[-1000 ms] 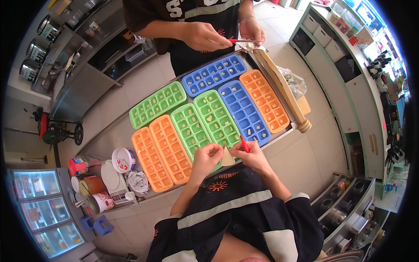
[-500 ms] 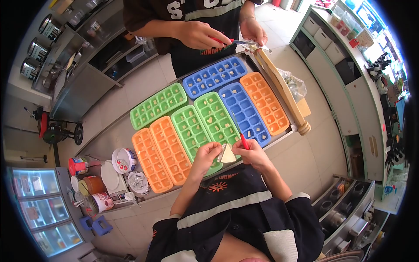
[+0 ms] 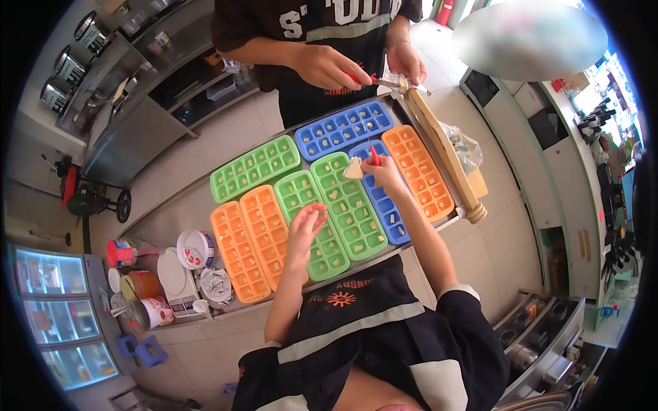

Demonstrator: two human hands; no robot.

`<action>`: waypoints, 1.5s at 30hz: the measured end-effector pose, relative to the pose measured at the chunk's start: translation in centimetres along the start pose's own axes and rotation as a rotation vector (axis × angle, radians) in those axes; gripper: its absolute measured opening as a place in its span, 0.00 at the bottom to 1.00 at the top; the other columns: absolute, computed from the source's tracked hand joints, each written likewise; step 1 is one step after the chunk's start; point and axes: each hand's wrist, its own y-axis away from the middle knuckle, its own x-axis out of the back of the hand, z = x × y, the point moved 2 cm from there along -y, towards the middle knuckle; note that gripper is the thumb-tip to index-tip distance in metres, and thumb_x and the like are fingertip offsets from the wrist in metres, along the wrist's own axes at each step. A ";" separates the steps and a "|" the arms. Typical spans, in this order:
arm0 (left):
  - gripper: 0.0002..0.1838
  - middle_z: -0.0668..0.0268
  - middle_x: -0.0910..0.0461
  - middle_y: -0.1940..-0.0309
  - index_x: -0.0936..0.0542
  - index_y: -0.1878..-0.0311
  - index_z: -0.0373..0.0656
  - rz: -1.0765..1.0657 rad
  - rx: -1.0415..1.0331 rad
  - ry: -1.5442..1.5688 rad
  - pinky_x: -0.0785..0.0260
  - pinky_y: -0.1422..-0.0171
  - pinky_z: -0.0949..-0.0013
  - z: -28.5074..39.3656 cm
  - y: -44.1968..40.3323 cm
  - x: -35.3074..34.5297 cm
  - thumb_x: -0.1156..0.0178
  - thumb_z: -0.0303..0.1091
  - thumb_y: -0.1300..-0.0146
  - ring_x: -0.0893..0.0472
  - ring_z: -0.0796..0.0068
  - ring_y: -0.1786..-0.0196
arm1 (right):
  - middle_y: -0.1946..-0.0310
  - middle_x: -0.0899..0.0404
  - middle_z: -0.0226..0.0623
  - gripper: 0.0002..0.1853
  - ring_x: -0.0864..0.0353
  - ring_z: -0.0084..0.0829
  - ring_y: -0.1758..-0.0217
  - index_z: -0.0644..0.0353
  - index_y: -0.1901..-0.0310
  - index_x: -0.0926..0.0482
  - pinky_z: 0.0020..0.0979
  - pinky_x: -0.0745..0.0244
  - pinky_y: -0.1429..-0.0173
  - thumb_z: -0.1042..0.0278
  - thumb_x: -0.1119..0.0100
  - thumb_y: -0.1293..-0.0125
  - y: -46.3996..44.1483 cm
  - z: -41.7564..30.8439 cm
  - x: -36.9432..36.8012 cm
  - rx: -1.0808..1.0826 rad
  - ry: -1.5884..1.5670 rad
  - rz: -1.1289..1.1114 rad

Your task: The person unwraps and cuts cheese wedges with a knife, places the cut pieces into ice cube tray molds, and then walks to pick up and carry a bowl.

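Observation:
My right hand (image 3: 384,172) is over the blue tray on the right. It grips a red-handled knife (image 3: 375,156) and also pinches a pale cheese wedge (image 3: 353,168), which hangs over the far end of a green ice cube tray (image 3: 349,214). My left hand (image 3: 306,226) hovers above the neighbouring green tray (image 3: 321,259). Its fingers are curled together, and whether something small is between them cannot be made out. Small pale cheese pieces lie in many compartments of the trays.
Orange trays (image 3: 241,253), another green tray (image 3: 255,168) and a blue tray (image 3: 343,130) share the metal table. Opposite, a person's hand (image 3: 332,68) holds a knife beside a wooden rail (image 3: 445,147). Tubs (image 3: 195,250) and crumpled foil (image 3: 216,285) stand at the left end.
My right hand has moved away from me, carrying the knife and cheese wedge. My left hand has let go of the wedge and shifted left over the green tray.

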 end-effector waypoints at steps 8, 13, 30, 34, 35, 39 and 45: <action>0.12 0.66 0.28 0.56 0.30 0.54 0.41 0.190 -0.042 0.163 0.40 0.46 0.69 -0.7 3.4 3.2 0.54 0.35 0.39 0.28 0.74 0.52 | 0.83 0.23 0.36 0.08 0.24 0.26 0.80 0.60 0.78 0.21 0.27 0.31 0.74 0.65 0.40 0.60 -6.1 0.3 -1.4 0.143 0.441 0.077; 0.13 0.64 0.28 0.56 0.31 0.53 0.40 0.282 -0.082 0.251 0.39 0.46 0.68 -1.4 5.6 4.9 0.54 0.35 0.39 0.28 0.71 0.52 | 0.85 0.25 0.30 0.08 0.29 0.21 0.85 0.59 0.77 0.21 0.25 0.35 0.81 0.64 0.39 0.58 -7.5 0.7 -0.7 0.150 0.540 -0.007; 0.07 0.65 0.26 0.68 0.30 0.62 0.40 0.808 -0.331 0.592 0.32 0.55 0.74 -6.4 15.4 7.3 0.54 0.27 0.43 0.25 0.76 0.60 | 0.81 0.28 0.46 0.09 0.28 0.44 0.78 0.63 0.65 0.29 0.37 0.34 0.72 0.71 0.52 0.49 7.9 -4.8 -18.9 0.691 0.524 -0.764; 0.08 0.66 0.26 0.68 0.30 0.62 0.40 0.959 -0.407 0.644 0.32 0.55 0.74 -7.9 19.6 8.3 0.56 0.24 0.45 0.25 0.77 0.61 | 0.74 0.27 0.47 0.10 0.26 0.41 0.72 0.66 0.66 0.28 0.34 0.32 0.67 0.72 0.48 0.50 11.2 -2.2 -27.7 0.963 0.525 -0.906; 0.08 0.66 0.26 0.69 0.30 0.62 0.41 1.001 -0.431 0.659 0.32 0.54 0.74 -8.4 20.8 8.6 0.56 0.23 0.45 0.25 0.76 0.61 | 0.73 0.27 0.49 0.10 0.26 0.42 0.70 0.66 0.66 0.27 0.36 0.32 0.65 0.72 0.47 0.51 12.1 -1.7 -29.5 0.975 0.537 -0.926; 0.07 0.67 0.26 0.70 0.29 0.64 0.42 1.121 -0.533 0.818 0.32 0.55 0.74 -10.7 25.3 10.6 0.54 0.23 0.45 0.25 0.76 0.62 | 0.72 0.26 0.50 0.09 0.25 0.44 0.69 0.65 0.67 0.25 0.36 0.31 0.64 0.71 0.46 0.51 14.8 0.8 -35.0 0.986 0.516 -0.889; 0.07 0.66 0.26 0.70 0.30 0.65 0.41 1.149 -0.513 0.859 0.31 0.55 0.68 -13.1 31.4 16.7 0.54 0.23 0.47 0.25 0.74 0.63 | 0.74 0.26 0.50 0.09 0.26 0.45 0.69 0.66 0.68 0.25 0.38 0.31 0.64 0.69 0.47 0.49 18.0 3.4 -38.5 1.001 0.616 -0.706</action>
